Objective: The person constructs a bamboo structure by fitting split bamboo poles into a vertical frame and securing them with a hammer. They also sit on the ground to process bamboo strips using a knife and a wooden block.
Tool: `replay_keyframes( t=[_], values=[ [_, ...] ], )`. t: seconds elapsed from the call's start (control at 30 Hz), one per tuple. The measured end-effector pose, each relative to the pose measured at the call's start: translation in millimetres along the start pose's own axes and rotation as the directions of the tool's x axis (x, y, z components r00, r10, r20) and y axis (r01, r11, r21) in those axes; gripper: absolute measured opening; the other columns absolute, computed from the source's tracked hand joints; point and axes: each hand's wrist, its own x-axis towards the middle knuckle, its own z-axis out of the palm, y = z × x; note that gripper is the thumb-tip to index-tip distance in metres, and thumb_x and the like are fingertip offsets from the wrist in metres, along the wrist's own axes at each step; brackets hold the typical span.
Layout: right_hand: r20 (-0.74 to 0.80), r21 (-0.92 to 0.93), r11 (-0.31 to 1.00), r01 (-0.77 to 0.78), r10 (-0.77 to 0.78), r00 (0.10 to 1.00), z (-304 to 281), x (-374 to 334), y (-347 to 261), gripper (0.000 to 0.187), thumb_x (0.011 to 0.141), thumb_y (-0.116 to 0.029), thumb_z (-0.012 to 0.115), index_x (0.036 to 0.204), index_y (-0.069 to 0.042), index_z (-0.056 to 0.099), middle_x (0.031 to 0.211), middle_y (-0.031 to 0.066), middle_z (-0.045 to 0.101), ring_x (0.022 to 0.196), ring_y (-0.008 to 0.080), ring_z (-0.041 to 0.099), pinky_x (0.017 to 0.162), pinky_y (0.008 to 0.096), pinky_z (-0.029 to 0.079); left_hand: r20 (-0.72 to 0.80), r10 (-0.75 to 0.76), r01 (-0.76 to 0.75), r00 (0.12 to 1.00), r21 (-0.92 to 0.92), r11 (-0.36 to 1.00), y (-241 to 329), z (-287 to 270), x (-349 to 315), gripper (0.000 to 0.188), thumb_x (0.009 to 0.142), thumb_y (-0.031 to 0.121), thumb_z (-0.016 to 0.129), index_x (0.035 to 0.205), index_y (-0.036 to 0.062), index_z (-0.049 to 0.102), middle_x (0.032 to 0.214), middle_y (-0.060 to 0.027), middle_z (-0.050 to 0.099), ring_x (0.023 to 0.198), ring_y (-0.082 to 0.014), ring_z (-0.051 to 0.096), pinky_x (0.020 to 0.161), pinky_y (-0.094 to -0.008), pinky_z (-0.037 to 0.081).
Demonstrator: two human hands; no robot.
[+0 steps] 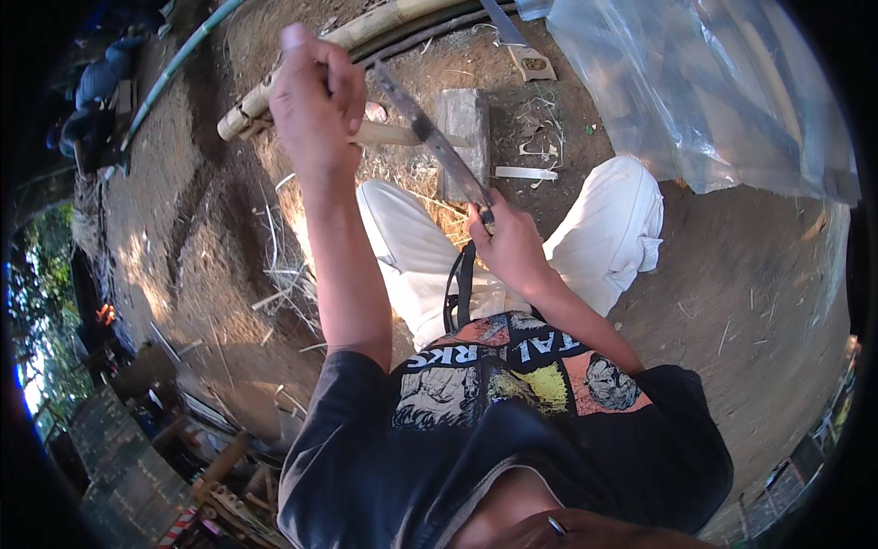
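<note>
My left hand (318, 101) is closed around one end of a pale bamboo strip (389, 134). The strip's other end reaches over a worn wooden block (465, 105) on the ground before me. My right hand (512, 245) grips a long knife by its handle, which the fingers mostly hide. The dark knife blade (422, 124) slants up and left, crossing in front of the strip; whether it touches the strip, I cannot tell. Both hands are above and just beyond my knees as I sit.
Beyond the block lie a bamboo pole (393, 20) and a handsaw (532, 64). A flat white strip (525, 173) rests right of the block. Clear plastic sheeting (704, 101) covers the upper right. Shavings (291, 279) litter the dirt at left; another person (102, 82) is far left.
</note>
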Motion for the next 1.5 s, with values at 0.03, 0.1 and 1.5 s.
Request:
replay_keyframes(
  t=[0.03, 0.1, 1.5],
  values=[
    [0.003, 0.019, 1.0, 0.011, -0.011, 1.0, -1, -1, 0, 0.025, 0.098, -0.017, 0.063, 0.111, 0.003, 0.058, 0.07, 0.021, 0.066, 0.067, 0.042, 0.068, 0.06, 0.0507, 0.05, -0.004, 0.023, -0.023, 1.0, 0.035, 0.999, -2, 4, -3, 0.051, 0.111, 0.04, 0.043, 0.07, 0.0094, 0.05, 0.051, 0.0022, 0.038, 0.04, -0.0062, 0.034, 0.037, -0.0237, 0.021],
    [-0.006, 0.083, 0.996, 0.018, -0.018, 1.0, -9, -3, -7, 0.023, 0.097, -0.014, 0.065, 0.111, 0.004, 0.059, 0.07, 0.02, 0.066, 0.067, 0.0407, 0.069, 0.059, 0.0484, 0.05, -0.008, 0.068, -0.067, 0.998, 0.107, 0.992, -7, 7, -6, 0.047, 0.11, 0.033, 0.049, 0.07, 0.0083, 0.049, 0.052, 0.0025, 0.035, 0.04, -0.0061, 0.03, 0.038, -0.0239, 0.02],
    [-0.122, 0.187, 0.973, 0.136, -0.115, 0.986, -29, 18, -18, 0.02, 0.094, -0.01, 0.068, 0.109, 0.003, 0.063, 0.067, 0.019, 0.065, 0.062, 0.0385, 0.07, 0.055, 0.0414, 0.051, -0.089, 0.093, -0.101, 0.992, -0.079, 0.992, -16, -19, 1, 0.043, 0.109, 0.026, 0.052, 0.071, 0.0093, 0.044, 0.052, 0.0018, 0.035, 0.04, -0.0075, 0.033, 0.038, -0.0257, 0.023]
  ],
)
